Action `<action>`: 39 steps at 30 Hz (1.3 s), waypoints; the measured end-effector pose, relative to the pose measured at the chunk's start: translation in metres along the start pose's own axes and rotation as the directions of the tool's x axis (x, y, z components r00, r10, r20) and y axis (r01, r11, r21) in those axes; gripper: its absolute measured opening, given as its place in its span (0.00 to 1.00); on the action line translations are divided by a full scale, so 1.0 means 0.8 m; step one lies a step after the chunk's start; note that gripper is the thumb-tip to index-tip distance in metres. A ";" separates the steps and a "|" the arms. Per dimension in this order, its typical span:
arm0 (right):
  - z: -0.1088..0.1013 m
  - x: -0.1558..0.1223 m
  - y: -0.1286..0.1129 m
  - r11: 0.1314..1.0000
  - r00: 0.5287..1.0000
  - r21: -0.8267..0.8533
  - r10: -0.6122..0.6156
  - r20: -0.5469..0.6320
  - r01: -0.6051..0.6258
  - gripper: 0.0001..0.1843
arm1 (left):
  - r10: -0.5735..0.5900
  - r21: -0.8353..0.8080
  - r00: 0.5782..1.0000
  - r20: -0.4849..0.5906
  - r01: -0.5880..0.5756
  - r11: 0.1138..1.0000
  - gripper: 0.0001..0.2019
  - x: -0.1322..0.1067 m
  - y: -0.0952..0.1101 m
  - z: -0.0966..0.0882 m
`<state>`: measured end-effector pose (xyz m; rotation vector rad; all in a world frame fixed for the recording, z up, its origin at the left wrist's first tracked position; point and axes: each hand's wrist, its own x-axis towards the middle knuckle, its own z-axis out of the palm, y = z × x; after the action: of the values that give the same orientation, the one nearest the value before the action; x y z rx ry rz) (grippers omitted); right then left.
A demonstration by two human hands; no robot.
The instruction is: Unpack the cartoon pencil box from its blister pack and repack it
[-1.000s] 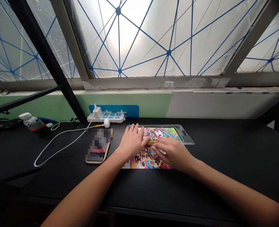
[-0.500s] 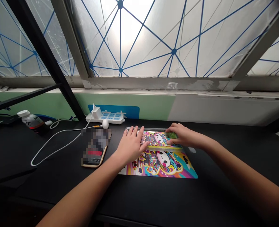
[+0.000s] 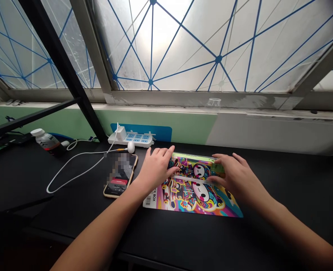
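A colourful cartoon-printed pencil-box pack (image 3: 193, 194) lies flat on the black desk (image 3: 282, 195). Its far part is a raised clear-plastic case (image 3: 196, 167) with the same print. My left hand (image 3: 155, 169) presses on the left end of that case, fingers spread and thumb on the print. My right hand (image 3: 235, 173) holds the right end of the case, fingers curled over its far edge. Both forearms reach in from the bottom of the view.
A phone (image 3: 120, 177) lies left of the pack, with a white cable (image 3: 78, 162) running to a white power strip (image 3: 132, 138) by the wall. A white-capped bottle (image 3: 46, 140) lies at far left. A slanted black bar (image 3: 61, 71) crosses the window.
My right hand moved from the middle of the pack to the case's right end and now grips it. The printed card below came into view. My left hand stayed put.
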<state>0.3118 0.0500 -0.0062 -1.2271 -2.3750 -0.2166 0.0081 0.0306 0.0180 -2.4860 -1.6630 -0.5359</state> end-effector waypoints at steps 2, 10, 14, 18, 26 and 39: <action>-0.005 -0.003 -0.008 0.999 0.998 0.010 -0.042 -0.051 0.043 0.12 | 0.029 -0.002 0.999 -0.019 -0.029 1.000 0.29 0.002 -0.003 -0.006; -0.052 -0.077 -0.044 0.998 0.950 -0.035 -0.065 -0.305 0.057 0.25 | 0.262 -0.065 0.932 -0.250 -0.286 0.956 0.12 -0.066 0.037 -0.062; -0.039 -0.164 -0.057 0.996 0.965 0.053 -0.058 -0.257 0.074 0.34 | 0.206 -0.133 0.907 -0.368 -0.271 0.953 0.17 -0.139 0.059 -0.040; -0.021 -0.189 -0.070 0.996 0.984 0.033 -0.082 -0.159 0.088 0.33 | 0.105 -0.213 0.947 -0.302 -0.174 0.961 0.18 -0.167 0.057 0.005; -0.024 -0.146 -0.081 0.978 0.994 0.181 0.110 -0.007 -0.107 0.33 | -0.082 -0.422 0.995 0.053 0.097 0.901 0.40 -0.173 0.033 0.021; -0.065 -0.112 -0.044 0.866 0.940 0.385 0.237 0.245 -0.318 0.23 | -0.202 -0.518 0.970 0.133 0.241 0.820 0.51 -0.172 0.039 0.029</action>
<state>0.3451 -0.0544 0.0006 -1.3967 -2.1936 0.5036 -0.0050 -0.0957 -0.0474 -2.6979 -2.0866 -1.0832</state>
